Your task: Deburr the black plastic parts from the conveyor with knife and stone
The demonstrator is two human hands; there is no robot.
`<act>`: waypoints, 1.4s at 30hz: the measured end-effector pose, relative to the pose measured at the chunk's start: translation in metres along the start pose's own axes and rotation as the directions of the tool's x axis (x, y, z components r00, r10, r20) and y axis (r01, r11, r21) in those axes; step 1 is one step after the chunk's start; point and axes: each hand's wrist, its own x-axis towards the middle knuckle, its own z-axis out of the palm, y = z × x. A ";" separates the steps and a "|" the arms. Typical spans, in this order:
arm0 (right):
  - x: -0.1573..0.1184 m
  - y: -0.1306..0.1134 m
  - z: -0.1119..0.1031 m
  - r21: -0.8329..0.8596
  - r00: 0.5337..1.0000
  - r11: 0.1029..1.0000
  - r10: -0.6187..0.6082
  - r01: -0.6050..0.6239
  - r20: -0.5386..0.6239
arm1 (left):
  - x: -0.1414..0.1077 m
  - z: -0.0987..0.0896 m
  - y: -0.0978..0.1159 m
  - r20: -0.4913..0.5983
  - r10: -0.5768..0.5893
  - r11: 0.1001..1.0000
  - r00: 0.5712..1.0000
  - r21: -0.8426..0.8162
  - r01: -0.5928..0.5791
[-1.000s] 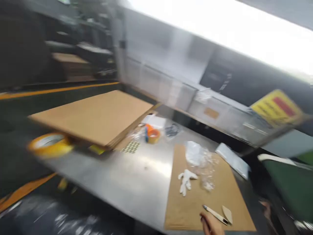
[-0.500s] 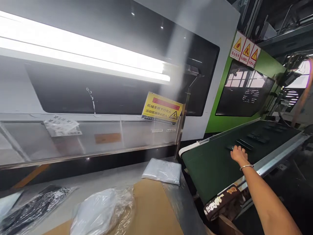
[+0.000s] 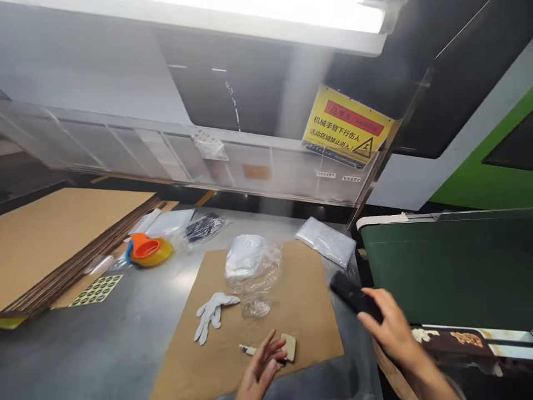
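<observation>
Our nearer right hand (image 3: pixel 393 329) pinches one end of the black part (image 3: pixel 348 293), whose long axis slants forward and leftward, while our left hand (image 3: pixel 259 373), fingers loosely spread over the brown sheet (image 3: pixel 310 311), lies well to its left.

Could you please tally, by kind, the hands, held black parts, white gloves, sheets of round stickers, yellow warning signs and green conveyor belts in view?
Hands: 2 (left hand, right hand)
Held black part: 1
White glove: 1
Sheet of round stickers: 1
Yellow warning sign: 1
Green conveyor belt: 1
Total: 7
</observation>
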 end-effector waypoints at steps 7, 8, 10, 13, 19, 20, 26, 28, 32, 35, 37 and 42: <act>-0.065 -0.124 0.182 0.327 0.961 0.926 -0.242 0.188 0.131 | -0.010 -0.011 0.038 -0.156 -0.115 0.929 0.981 -0.367 0.050; -0.062 -0.119 0.197 0.280 0.979 0.955 -0.146 0.102 0.145 | -0.010 -0.023 0.042 -0.194 -0.081 0.956 0.978 -0.294 0.021; -0.054 -0.105 0.220 0.186 0.989 0.981 0.021 -0.049 0.149 | -0.011 -0.048 0.045 -0.188 -0.001 0.989 0.982 -0.145 -0.027; -0.046 -0.088 0.247 0.073 0.971 0.983 0.150 -0.166 0.188 | -0.016 -0.076 0.046 -0.021 0.083 0.996 0.996 0.031 -0.083; -0.026 -0.087 0.264 -0.001 0.938 0.975 0.212 -0.221 0.274 | -0.029 -0.101 0.053 0.197 0.237 0.922 0.951 0.264 -0.285; -0.021 -0.090 0.259 0.018 0.939 0.978 0.193 -0.207 0.285 | -0.031 -0.104 0.055 0.213 0.256 0.911 0.943 0.274 -0.309; -0.021 -0.161 0.168 0.303 0.955 0.952 -0.128 0.043 0.267 | -0.033 -0.114 0.066 0.324 0.276 0.862 0.905 0.333 -0.382; -0.029 -0.197 0.131 0.546 0.838 0.756 -0.521 0.362 0.165 | -0.033 -0.113 0.068 0.364 0.268 0.862 0.892 0.324 -0.391; -0.034 -0.231 0.096 0.560 0.611 0.611 -0.760 0.559 0.220 | -0.037 -0.113 0.072 0.432 0.270 0.840 0.861 0.332 -0.430; -0.033 -0.224 0.096 0.525 0.669 0.659 -0.713 0.538 0.210 | -0.040 -0.114 0.076 0.477 0.222 0.813 0.850 0.390 -0.432; -0.034 -0.220 0.097 0.540 0.676 0.656 -0.709 0.528 0.199 | -0.041 -0.114 0.080 0.498 0.194 0.824 0.846 0.385 -0.415; -0.036 -0.225 0.098 0.613 0.674 0.618 -0.716 0.492 0.181 | -0.036 -0.112 0.079 0.510 0.185 0.888 0.840 0.279 -0.365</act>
